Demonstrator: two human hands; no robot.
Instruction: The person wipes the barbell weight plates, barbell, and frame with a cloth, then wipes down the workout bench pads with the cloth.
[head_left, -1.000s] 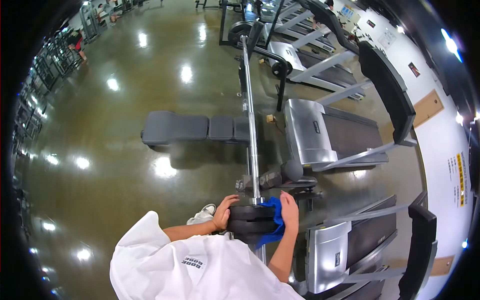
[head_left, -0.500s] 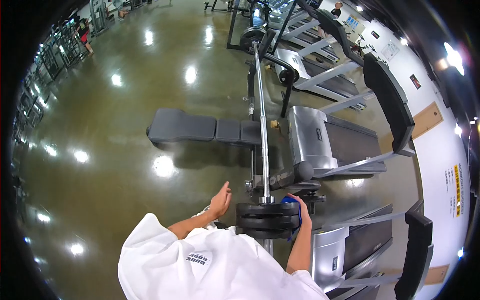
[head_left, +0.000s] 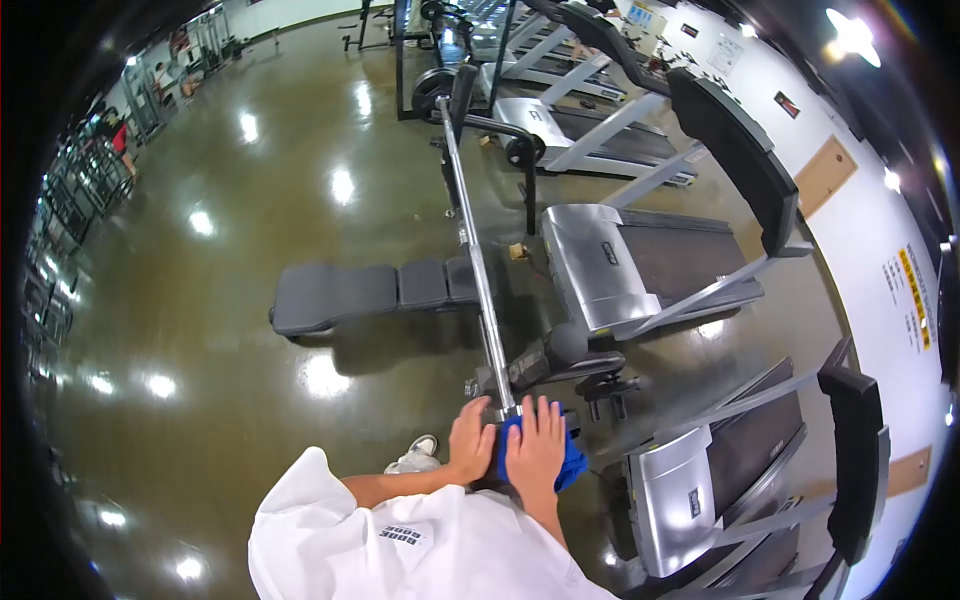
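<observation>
My right hand (head_left: 536, 446) lies over a blue cloth (head_left: 572, 466), its fingers stretched forward and the cloth pressed against the end of the barbell. Beside it, my left hand (head_left: 470, 442) rests with extended fingers at the left side of the weight plates and holds nothing. Both hands and the cloth cover most of those plates. The silver barbell (head_left: 468, 220) runs away from me to more plates (head_left: 434, 90) at its far end. Under the bar, a grey padded bench (head_left: 335, 297) reaches out to the left.
Treadmills (head_left: 590, 262) line the right side, with a nearer treadmill (head_left: 690, 500) close to my right arm. A dark padded roller (head_left: 566, 343) juts out by the bar's near end. My shoe (head_left: 424, 445) shows on the floor. People and gym machines are far left.
My right hand has moved from the plates' right side onto their top with the blue cloth. My left hand has come right to the plates. The view has shifted.
</observation>
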